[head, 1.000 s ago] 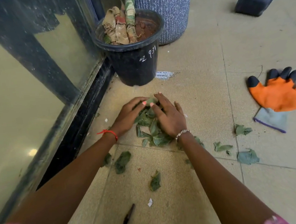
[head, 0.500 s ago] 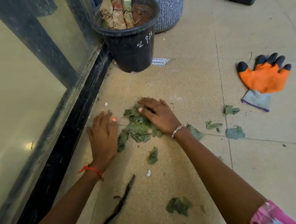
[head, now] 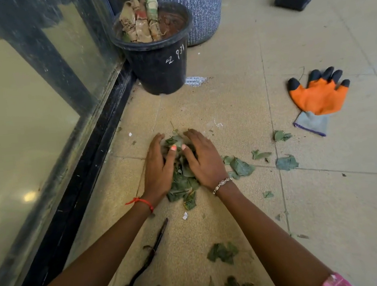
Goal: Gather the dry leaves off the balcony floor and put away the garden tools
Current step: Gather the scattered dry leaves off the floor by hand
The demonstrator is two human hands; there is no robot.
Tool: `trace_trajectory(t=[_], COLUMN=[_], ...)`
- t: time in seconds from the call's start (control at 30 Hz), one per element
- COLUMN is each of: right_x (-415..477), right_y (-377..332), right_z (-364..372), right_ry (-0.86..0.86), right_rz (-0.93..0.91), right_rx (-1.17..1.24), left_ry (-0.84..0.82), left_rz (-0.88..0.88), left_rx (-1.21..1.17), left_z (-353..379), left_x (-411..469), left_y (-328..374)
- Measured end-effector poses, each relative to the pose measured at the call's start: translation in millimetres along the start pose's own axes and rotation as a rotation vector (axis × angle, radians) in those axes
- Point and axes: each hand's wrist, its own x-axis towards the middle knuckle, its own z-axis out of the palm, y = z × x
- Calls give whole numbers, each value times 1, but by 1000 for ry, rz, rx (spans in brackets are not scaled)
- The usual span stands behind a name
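Tiled floor point(head: 331, 202): left hand point(head: 156, 169) and right hand point(head: 204, 162), both flat, press leaf pile point(head: 182, 186); black pot point(head: 161, 72) holds soil point(head: 171, 22).

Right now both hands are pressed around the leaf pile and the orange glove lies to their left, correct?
One slip: in the head view the left hand and right hand do press around the leaf pile, but the orange glove lies to their right.

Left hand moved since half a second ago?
Yes. The left hand went right, away from the black door track, and now presses against the leaf pile opposite the right hand.
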Motion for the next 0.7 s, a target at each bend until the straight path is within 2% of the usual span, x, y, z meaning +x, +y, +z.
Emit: trace_trajectory(t=[0.1, 0.23, 0.3, 0.37, 0.47, 0.53, 0.63, 0.7], right_x=[8, 26, 30, 32, 26, 17, 1, -12], right_y=[2, -1, -4, -9, -16, -15, -3, 19], right_z=[-3, 0, 2, 1, -11, -24, -48, -65], right_ry=[-115, -218, -258, -258, -107, 57, 366, 503], right_rz=[17, 49, 46, 66, 118, 154, 196, 245], right_rx=[-64, -88, -97, 24, 314, 394, 348, 166], left_ry=[31, -66, -106, -117, -120, -145, -210, -235], left_rz=[4, -24, -9, 25, 58, 87, 101, 130], left_rx=[13, 245, 224, 187, 158, 119, 60, 58], left_z=[0, -3, -3, -3, -4, -5, 1, 6], left_x=[9, 23, 26, 25, 24, 24, 21, 18], left_y=[0, -7, -9, -11, -10, -11, -11, -6])
